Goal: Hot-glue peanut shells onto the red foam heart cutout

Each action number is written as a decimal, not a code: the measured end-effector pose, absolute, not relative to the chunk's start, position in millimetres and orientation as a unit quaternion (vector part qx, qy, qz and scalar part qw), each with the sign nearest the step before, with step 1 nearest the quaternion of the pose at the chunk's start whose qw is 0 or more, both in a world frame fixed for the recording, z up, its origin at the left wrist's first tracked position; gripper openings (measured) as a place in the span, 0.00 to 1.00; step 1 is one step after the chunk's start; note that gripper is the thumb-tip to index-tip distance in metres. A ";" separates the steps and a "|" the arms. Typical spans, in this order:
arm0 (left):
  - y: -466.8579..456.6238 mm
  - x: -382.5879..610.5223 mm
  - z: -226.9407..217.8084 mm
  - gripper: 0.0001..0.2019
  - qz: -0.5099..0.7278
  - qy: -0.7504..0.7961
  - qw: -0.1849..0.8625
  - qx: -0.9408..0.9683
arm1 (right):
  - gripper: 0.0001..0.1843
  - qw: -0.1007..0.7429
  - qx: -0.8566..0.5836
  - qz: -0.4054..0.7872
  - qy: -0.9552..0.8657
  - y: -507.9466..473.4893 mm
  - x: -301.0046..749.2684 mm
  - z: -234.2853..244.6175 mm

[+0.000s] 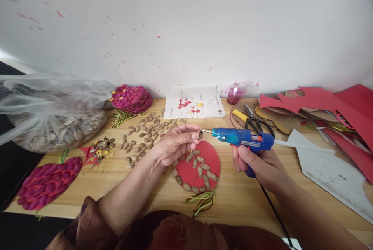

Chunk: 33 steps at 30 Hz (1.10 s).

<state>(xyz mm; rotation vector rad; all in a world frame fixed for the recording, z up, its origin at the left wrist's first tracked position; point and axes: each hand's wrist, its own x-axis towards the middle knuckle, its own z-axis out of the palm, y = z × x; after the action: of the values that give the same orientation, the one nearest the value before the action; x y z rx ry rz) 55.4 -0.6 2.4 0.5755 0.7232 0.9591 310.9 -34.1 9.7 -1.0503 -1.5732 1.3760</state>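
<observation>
My left hand pinches a peanut between thumb and fingertips. In my right hand is a blue glue gun, its metal nozzle pointing left and meeting or nearly meeting that peanut. A white glue stick sticks out of the gun's back. Below the hands lies a round red card with peanuts around part of its edge and several more inside. A green and brown yarn tassel hangs off its lower edge. Loose peanuts are scattered left of my left hand.
Purple-painted peanut discs are stacked near a plastic bag; another purple piece lies front left. Paper with stars and a cup of magenta paint stand behind. Scissors and red card scraps lie right. The gun's cord trails forward.
</observation>
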 end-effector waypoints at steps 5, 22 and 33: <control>0.1 55.7 3.0 0.15 0.447 0.335 0.786 0.265 | 0.21 0.386 -0.411 0.543 -0.623 -34.1 311.3 10.2; 1.0 54.2 2.7 0.15 0.452 0.330 0.783 0.272 | 0.22 0.387 -0.414 0.536 -0.626 -35.7 311.9 8.8; 3.3 53.0 1.6 0.14 0.464 0.334 0.770 0.284 | 0.21 0.375 -0.433 0.532 -0.624 -34.0 312.4 8.1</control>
<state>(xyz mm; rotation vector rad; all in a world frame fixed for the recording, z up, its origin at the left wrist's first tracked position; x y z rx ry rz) 53.0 3.3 1.6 0.6156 0.7255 1.0064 312.4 -34.0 8.1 -1.1083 -1.5966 1.3619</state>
